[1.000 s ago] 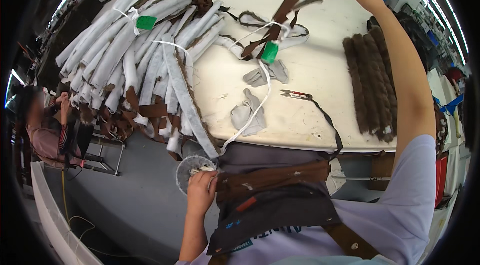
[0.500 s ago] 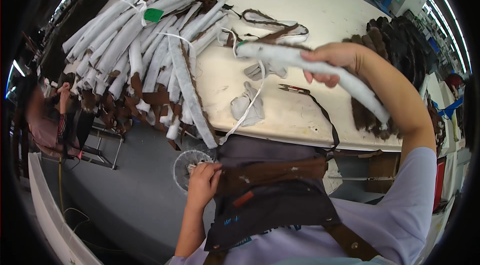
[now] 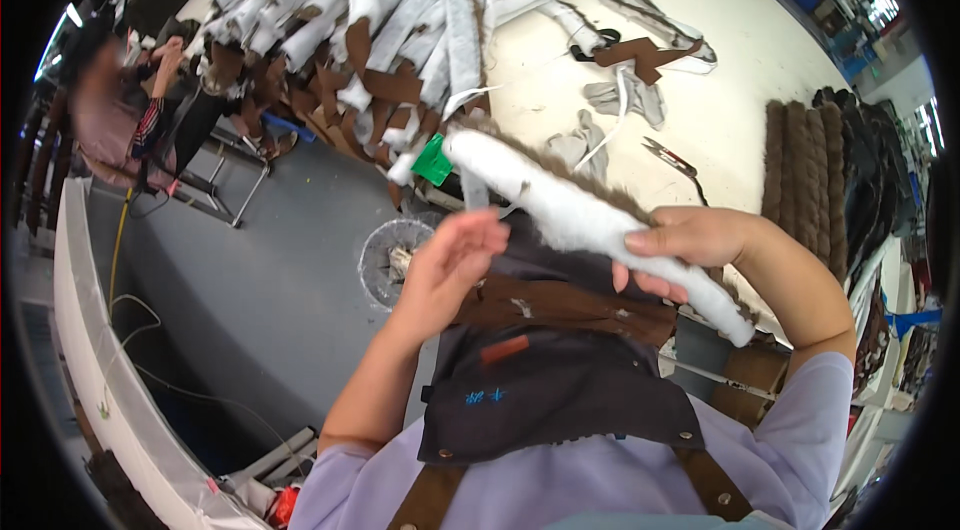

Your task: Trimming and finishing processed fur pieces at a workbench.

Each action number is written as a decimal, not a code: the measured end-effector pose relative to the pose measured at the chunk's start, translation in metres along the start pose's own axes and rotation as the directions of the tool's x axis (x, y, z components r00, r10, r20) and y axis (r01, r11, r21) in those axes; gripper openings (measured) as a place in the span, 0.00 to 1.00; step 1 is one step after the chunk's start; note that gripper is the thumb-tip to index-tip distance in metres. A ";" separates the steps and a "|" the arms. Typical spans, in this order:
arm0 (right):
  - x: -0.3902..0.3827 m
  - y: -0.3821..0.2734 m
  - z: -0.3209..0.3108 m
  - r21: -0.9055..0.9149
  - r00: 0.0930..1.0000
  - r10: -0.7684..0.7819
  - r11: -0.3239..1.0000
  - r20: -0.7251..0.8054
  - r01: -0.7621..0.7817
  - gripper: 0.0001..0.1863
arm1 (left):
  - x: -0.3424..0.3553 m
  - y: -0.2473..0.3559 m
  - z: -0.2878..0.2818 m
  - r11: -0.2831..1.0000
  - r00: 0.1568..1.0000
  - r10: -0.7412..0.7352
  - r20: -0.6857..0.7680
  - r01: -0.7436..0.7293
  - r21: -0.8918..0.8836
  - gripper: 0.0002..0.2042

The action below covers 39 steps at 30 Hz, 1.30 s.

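Observation:
My right hand grips a long, fluffy white strip with brown fur along its far edge, a fur strip, near its right-hand part. The strip slants in front of my apron. At its left end is a green tag, and a white tie hangs nearby. My left hand is held just below the tagged end, fingers loosely bent and apart from the strip, with nothing seen in it. Beyond the strip on the table lie a pair of thread snips and crumpled grey gloves.
A large pile of white-backed fur strips covers the table's left end, brown pieces hanging over its edge. Brown furs lie at the right. A round bin stands below my left arm. Another person sits at far left.
My right hand has brought the fur strip down from over the table to in front of my apron. My left hand has risen from beside the apron toward the tagged end. The view has shifted.

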State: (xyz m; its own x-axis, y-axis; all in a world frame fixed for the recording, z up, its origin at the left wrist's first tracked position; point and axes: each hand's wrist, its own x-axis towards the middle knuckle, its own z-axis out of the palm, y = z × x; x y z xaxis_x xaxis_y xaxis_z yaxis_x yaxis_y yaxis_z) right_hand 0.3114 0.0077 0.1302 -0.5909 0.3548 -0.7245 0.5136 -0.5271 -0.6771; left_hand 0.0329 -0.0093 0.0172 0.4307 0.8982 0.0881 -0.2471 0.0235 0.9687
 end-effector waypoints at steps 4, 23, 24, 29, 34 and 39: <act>0.016 0.006 0.013 -0.110 0.988 0.114 0.989 0.100 -0.102 0.28 | 0.027 0.010 -0.001 0.789 0.997 -0.077 0.020 0.073 -0.610 0.30; 0.132 0.005 0.039 0.131 0.942 -0.298 0.951 0.151 0.280 0.15 | -0.070 -0.015 -0.177 0.569 0.805 -0.038 -0.592 -0.470 -0.675 0.36; 0.149 0.005 0.050 0.269 0.942 -0.291 0.933 0.167 0.241 0.17 | -0.055 -0.019 -0.143 0.433 0.842 -0.097 -0.531 -0.445 -0.784 0.36; 0.196 0.004 0.097 0.707 0.937 -0.344 0.677 0.060 0.203 0.15 | -0.014 -0.022 -0.031 0.617 0.817 -0.378 -0.436 -0.128 -0.777 0.20; 0.124 0.024 0.056 0.131 0.889 -0.336 0.912 -0.311 0.390 0.10 | -0.013 -0.027 -0.077 0.492 0.832 -0.368 -0.415 -0.205 -0.846 0.11; 0.065 0.096 -0.042 -0.677 0.111 -0.755 0.502 -0.647 -0.538 0.18 | -0.013 -0.039 -0.093 0.503 0.785 -0.455 -0.420 -0.163 -0.849 0.17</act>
State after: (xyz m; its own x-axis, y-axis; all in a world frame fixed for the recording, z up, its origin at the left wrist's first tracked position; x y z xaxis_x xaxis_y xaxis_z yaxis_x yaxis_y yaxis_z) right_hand 0.3484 0.0120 0.0129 -0.0507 0.9365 0.3470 0.9970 0.0678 -0.0372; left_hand -0.0436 0.0192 -0.0437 0.0857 0.8791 -0.4689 -0.9313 0.2379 0.2759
